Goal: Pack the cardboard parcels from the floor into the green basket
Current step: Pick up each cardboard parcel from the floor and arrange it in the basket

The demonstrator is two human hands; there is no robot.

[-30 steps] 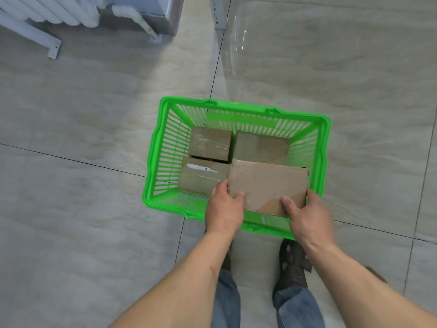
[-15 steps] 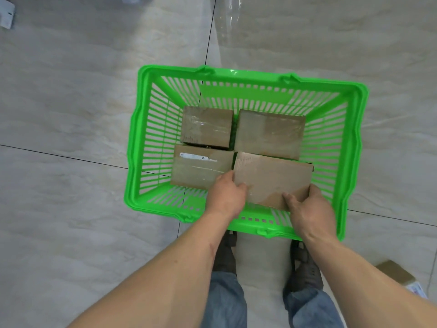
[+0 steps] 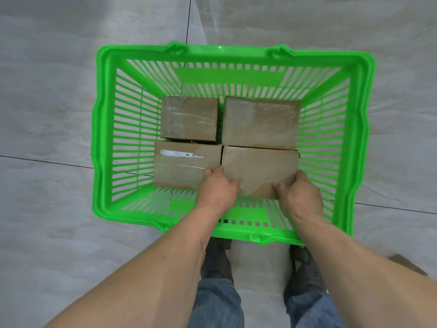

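The green basket (image 3: 104,129) stands on the floor in front of me with several cardboard parcels lying flat inside. A plain parcel (image 3: 259,169) fills the near right corner. My left hand (image 3: 218,189) grips its near left corner and my right hand (image 3: 299,192) grips its near right corner. Left of it lies a parcel with a white label (image 3: 182,166). Behind these sit a small taped parcel (image 3: 189,119) at the far left and a larger taped parcel (image 3: 260,123) at the far right.
Grey tiled floor surrounds the basket. My two dark shoes (image 3: 216,259) stand just behind its near rim. The corner of another cardboard parcel (image 3: 405,265) shows on the floor behind my right forearm.
Both hands lowered the plain parcel from above the near rim down into the basket's near right corner. The camera moved closer over the basket.
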